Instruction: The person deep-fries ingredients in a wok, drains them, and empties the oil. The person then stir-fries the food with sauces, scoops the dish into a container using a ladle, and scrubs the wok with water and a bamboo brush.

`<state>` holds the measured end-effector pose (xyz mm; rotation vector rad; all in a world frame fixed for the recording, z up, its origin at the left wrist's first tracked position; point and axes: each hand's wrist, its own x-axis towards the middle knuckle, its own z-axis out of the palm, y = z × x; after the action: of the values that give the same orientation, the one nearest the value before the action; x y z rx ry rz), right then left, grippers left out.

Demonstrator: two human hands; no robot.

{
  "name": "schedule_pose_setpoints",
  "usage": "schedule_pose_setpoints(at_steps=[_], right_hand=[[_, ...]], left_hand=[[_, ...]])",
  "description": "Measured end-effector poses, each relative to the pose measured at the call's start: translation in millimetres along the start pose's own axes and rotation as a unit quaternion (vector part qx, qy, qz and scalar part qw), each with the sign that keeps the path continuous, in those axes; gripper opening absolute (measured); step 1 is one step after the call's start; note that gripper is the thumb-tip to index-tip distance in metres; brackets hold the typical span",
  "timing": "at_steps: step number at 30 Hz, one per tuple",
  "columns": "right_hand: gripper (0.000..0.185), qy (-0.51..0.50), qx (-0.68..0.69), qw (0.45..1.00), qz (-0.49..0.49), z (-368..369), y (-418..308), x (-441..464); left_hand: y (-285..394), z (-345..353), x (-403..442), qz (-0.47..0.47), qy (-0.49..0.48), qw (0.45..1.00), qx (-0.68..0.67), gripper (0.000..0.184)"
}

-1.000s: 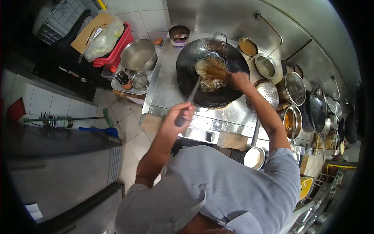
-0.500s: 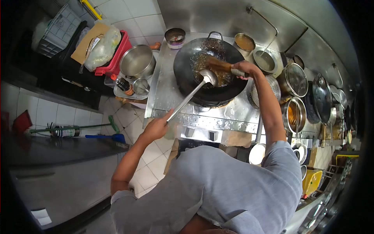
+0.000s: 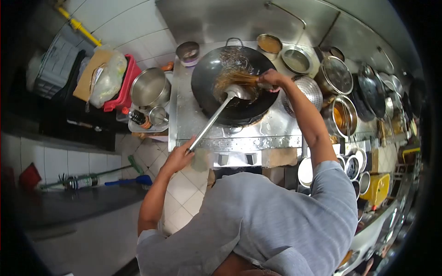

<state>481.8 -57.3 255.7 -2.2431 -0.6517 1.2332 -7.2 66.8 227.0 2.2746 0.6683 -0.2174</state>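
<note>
A large black wok (image 3: 206, 76) sits on the steel stove top, with brown, bubbly liquid in it. My left hand (image 3: 179, 157) is closed around the end of a long-handled steel ladle (image 3: 212, 118), whose bowl rests inside the wok. In my right hand (image 3: 272, 79), at the wok's right side, is a bamboo wok brush (image 3: 241, 79). Its bristles are smeared by motion and lie in the liquid just above the ladle's bowl.
Right of the wok are a perforated strainer (image 3: 307, 94), a pot of amber liquid (image 3: 340, 117) and a bowl (image 3: 297, 60) under a bent tap (image 3: 287, 16). On the left stand a steel pot (image 3: 150, 87), a dark bottle (image 3: 139, 118) and a red bin (image 3: 130, 76).
The whole view has shifted, so the stove appears further left. Inside the wok, the brush's bristles have swept left, past the ladle's bowl. Both hands keep their grips.
</note>
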Motion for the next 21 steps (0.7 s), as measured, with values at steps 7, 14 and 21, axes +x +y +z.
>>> schedule_pose_setpoints(at_steps=[7,14,21], right_hand=[[0.072,0.288,0.22,0.921,-0.143,-57,42,-140],[0.05,0.36,0.239,0.885,-0.173,-38,109,-192],[0.056,0.378,-0.066,0.891,-0.242,26,122,-163]], left_hand=[[87,46,33,0.086,-0.037,0.992,-0.088,0.074],[157,188,101,0.158,-0.085,0.98,-0.087,0.076],[153,305,145,0.141,-0.115,0.981,-0.061,0.07]])
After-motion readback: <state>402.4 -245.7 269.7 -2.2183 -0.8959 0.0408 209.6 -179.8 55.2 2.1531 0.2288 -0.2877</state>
